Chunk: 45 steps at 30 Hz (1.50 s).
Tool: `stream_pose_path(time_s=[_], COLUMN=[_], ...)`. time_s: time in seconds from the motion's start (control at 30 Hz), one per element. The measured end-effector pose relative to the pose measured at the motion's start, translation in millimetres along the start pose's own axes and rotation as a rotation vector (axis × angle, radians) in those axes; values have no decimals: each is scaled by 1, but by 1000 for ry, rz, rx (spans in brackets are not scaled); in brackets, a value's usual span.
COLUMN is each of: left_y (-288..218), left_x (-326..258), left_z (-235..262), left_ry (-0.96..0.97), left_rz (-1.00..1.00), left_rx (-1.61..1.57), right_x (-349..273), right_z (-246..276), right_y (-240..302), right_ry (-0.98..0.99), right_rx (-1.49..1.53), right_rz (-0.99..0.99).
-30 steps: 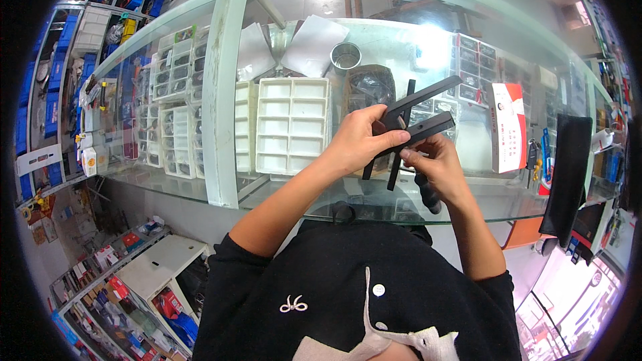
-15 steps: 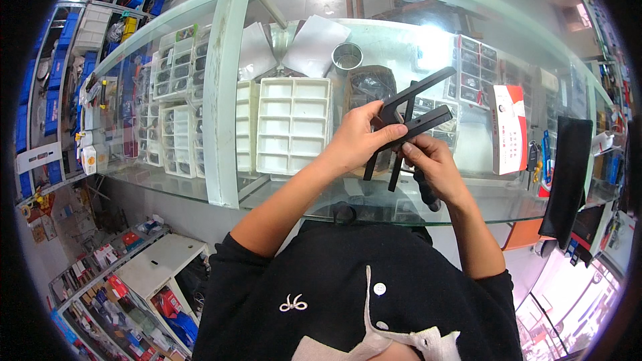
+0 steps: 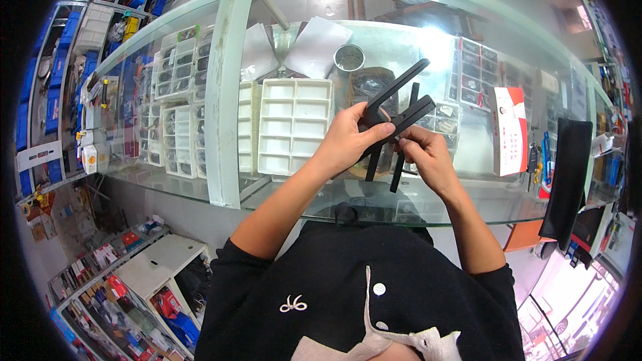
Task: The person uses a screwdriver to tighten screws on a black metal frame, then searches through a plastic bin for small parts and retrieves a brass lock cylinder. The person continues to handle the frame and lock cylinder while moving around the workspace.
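Observation:
A black multi-armed bracket point(image 3: 409, 115) is held over the glass counter, in front of my chest. Two of its long straight arms slant up to the right, and narrower bars point down toward me. My left hand point(image 3: 348, 139) is closed round its near left part, the thumb pressed along the top of one arm. At the joint between the bars, my right hand point(image 3: 426, 155) is closed in a pinch, thumb against the bent fingers. Whatever small part lies between those fingertips is hidden.
A glass-topped display counter point(image 3: 294, 200) stands before me. Under the glass show a white compartment tray point(image 3: 295, 127), a metal cup point(image 3: 349, 59) and a wrapped dark bundle point(image 3: 372, 85). Right of my hands are a red-and-white box point(image 3: 510, 131) and a long black case point(image 3: 566, 180).
Both hands have shifted slightly left with the bracket, and its arms now point up more steeply. A rounded black end that hung below my right hand is no longer seen there.

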<state>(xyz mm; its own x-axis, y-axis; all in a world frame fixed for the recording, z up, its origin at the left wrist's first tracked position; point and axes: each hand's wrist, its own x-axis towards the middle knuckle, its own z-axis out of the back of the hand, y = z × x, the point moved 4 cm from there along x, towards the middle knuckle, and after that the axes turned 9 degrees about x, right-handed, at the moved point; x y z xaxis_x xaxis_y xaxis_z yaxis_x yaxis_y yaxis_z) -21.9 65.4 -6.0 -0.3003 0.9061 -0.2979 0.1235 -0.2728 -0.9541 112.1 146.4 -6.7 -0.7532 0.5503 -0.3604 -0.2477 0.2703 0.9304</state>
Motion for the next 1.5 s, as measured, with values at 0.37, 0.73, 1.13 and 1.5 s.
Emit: stream_pose_path(time_s=[0.37,0.73,1.13,1.5], left_y=[0,2,-13,-25], left_x=[-2,-2,-6,1], left_z=[9,7,7,17], left_ry=[-21,28,158,56], left_rz=[45,-12,-75,-146], left_rx=[7,-18,-77,-139], right_x=[4,7,5,5], right_z=[-8,-5,1,6], right_y=[7,4,24,19], right_ry=[-60,-56,149,160], right_rx=[-166,11,222,260], right_rz=[148,113,-79,-88])
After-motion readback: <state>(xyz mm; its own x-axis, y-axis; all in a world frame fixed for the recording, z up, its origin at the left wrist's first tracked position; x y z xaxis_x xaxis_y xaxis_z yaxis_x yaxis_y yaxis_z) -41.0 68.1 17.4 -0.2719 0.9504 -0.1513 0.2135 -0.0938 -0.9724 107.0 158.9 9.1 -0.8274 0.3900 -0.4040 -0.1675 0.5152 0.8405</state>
